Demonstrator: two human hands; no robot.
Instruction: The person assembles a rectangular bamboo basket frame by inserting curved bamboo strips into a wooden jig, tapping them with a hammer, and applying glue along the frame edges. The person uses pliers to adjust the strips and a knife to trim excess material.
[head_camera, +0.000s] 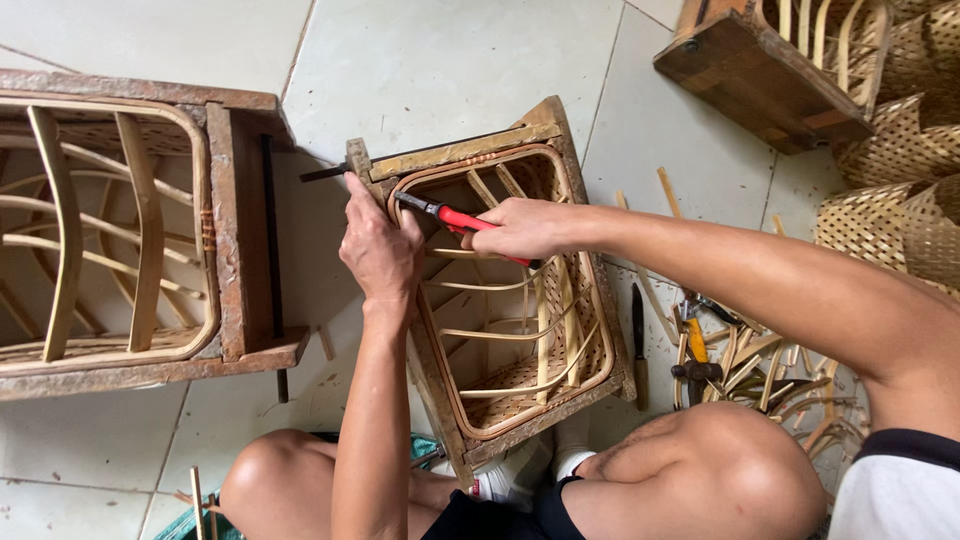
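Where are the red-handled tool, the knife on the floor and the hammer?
red-handled tool (462, 218): head view, on the red handle beside the right hand.
knife (638, 318): head view, on the dark blade.
hammer (696, 369): head view, on the dark metal head.

My right hand (525, 228) grips a tool (455, 218) with a glossy red plastic handle and dull dark metal tip, my left hand (380, 250) rests on the rough, worn wooden frame (455, 152) around matt woven bamboo basket (520, 375), over smooth pale floor tiles (440, 60).

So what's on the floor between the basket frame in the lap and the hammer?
Head view: a dark-bladed knife lies on the tiles between the frame and the hammer.
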